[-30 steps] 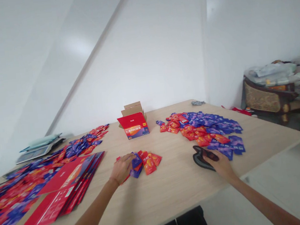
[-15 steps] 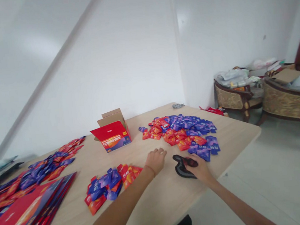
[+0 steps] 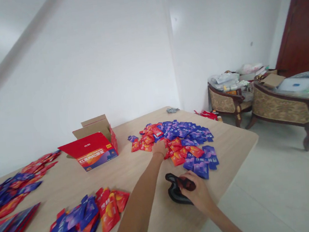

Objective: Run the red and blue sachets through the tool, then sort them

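Observation:
My left hand [image 3: 159, 148] reaches forward onto the near edge of a big pile of red and blue sachets [image 3: 179, 137] on the wooden table [image 3: 139, 177]; its fingers curl into the pile, and what they hold is hidden. My right hand [image 3: 198, 194] rests near the table's front edge with its fingers closed on a small black object [image 3: 175, 191]. An open red carton [image 3: 93, 147] stands behind, to the left. A smaller heap of sachets [image 3: 82, 219] lies at the near left.
More sachets [image 3: 11, 184] and flat red cartons [image 3: 5, 229] cover the table's left side. The table's rounded right edge [image 3: 247, 146] drops to a pale floor. Two upholstered chairs [image 3: 282, 107] loaded with clutter stand at the right, beside a dark red door [image 3: 301, 32].
My left hand left the small heap of sachets and moved right and forward to the big pile. My view swung right. My right hand stayed on the black object.

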Tool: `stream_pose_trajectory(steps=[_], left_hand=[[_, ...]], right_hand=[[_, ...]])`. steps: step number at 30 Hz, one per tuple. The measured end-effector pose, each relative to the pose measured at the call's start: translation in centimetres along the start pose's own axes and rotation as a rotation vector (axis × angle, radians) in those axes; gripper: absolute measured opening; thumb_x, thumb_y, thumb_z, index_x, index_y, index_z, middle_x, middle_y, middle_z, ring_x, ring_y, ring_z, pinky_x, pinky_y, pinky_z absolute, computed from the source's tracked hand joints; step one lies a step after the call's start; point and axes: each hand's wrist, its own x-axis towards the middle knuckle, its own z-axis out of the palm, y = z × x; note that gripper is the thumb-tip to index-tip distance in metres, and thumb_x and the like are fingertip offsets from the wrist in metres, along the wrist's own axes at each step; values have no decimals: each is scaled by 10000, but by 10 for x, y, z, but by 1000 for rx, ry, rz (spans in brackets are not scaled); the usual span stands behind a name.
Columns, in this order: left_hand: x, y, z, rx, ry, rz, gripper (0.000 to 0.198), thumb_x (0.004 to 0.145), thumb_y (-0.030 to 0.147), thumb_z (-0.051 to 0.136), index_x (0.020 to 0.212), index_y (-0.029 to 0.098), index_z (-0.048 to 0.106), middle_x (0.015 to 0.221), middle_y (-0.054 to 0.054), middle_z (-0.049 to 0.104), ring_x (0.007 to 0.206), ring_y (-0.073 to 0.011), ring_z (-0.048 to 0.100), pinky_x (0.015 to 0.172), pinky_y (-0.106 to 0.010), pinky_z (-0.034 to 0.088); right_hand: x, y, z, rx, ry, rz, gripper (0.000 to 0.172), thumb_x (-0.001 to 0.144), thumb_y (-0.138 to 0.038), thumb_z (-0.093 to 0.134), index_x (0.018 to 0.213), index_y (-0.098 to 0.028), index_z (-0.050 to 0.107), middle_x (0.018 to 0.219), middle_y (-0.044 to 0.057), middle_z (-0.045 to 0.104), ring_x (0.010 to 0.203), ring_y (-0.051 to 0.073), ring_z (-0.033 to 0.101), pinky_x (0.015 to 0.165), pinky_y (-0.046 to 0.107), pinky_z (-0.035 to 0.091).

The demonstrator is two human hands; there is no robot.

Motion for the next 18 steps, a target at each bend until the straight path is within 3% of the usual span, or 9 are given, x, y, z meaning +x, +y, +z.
stream_pose_trajectory(steps=[5,9,14,18], left_hand=[[-9,-6,9,-47,129,-23,263,1016,348,554,1166,152,647,1143,-121,676,1048,-249,663,915,-415,530],[-28,-25,-8,-122,302,-44,299,1054,308,391,1202,165,608,1095,-143,698,1037,-267,675,873,-364,504],[-66,-64,-34,-230,461,-117,312,1070,292,310,1236,175,546,1059,-124,699,1003,-248,674,838,-324,470],[-113,-108,-36,-298,452,-186,394,1075,294,214,1094,158,583,938,-114,686,892,-236,667,766,-317,458]], right_hand=[[1,0,0,-23,2,3,180,752,-215,686,913,-224,767,926,38,691,824,214,664,751,300,522],[0,2,0,-28,1,-11,172,773,-259,694,924,-224,769,923,42,689,837,221,665,741,306,522],[-2,9,2,-39,12,-22,202,795,-319,686,951,-215,762,954,53,690,869,231,667,773,323,525],[-4,17,1,-72,38,-16,253,771,-352,706,977,-217,762,1002,64,702,928,252,671,841,352,524]])
